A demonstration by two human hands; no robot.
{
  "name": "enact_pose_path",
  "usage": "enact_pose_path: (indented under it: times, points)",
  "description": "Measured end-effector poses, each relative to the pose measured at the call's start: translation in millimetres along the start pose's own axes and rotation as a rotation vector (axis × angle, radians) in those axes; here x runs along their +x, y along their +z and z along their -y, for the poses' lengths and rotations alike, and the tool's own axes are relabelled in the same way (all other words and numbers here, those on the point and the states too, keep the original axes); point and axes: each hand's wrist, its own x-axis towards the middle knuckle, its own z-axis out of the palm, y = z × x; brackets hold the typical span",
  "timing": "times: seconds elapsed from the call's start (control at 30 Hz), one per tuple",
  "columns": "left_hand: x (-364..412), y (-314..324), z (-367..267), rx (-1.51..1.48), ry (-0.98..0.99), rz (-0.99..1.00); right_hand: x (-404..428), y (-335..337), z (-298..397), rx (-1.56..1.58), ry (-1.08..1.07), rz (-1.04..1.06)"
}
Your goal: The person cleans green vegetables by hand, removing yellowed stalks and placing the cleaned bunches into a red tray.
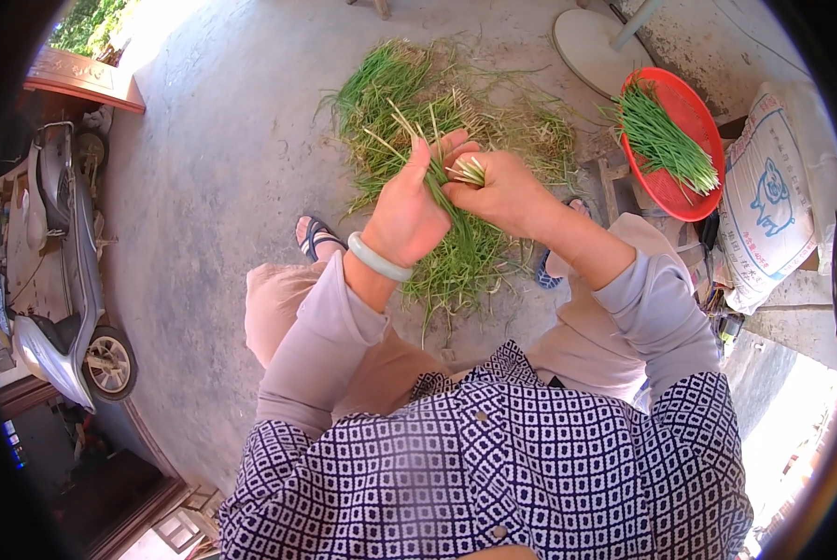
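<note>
My left hand (411, 203), with a pale bangle (380, 257) at its wrist, holds loose green stalks (403, 124) that look like Chinese chives. Their pale ends stick up past the thumb. My right hand (506, 192) is closed around a small bunch of chives (469, 171), white cut-like ends showing at the fist. The two hands nearly meet above a heap of chives (390, 80) spread on the floor. Green leaves hang below the hands, and which hand holds each of them I cannot tell.
At the right a red plastic basket (632, 157) holds a neat bundle of chives (670, 143). Beside it stands a white woven sack (772, 203) bearing a pig picture and writing. A round stand base (590, 52) is behind. A silver scooter (75, 280) stands at the left.
</note>
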Motion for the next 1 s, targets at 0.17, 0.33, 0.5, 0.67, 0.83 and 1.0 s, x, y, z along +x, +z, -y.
enact_pose_path:
  times: [0.17, 0.33, 0.5, 0.67, 0.83, 1.0]
  points:
    - [-2, -3, -6, -0.037, -0.004, 0.12, 2, -12, 7, 0.351, 0.093, 0.094]
    - [-4, 2, -7, 0.006, 0.008, 0.106, 0, -18, 10, 0.404, 0.116, 0.108]
    - [-6, -5, -9, 0.074, -0.017, 0.007, -2, -21, 15, 0.476, 0.143, 0.11]
    - [-7, -14, -9, 0.098, -0.011, -0.024, 1, -27, 7, 0.599, 0.194, 0.119]
    - [-8, 3, -10, 0.099, -0.047, 0.147, -2, -25, 17, 0.574, 0.163, 0.105]
    - [-7, -3, -8, 0.172, -0.017, 0.08, 3, -19, 3, 0.316, 0.067, 0.036]
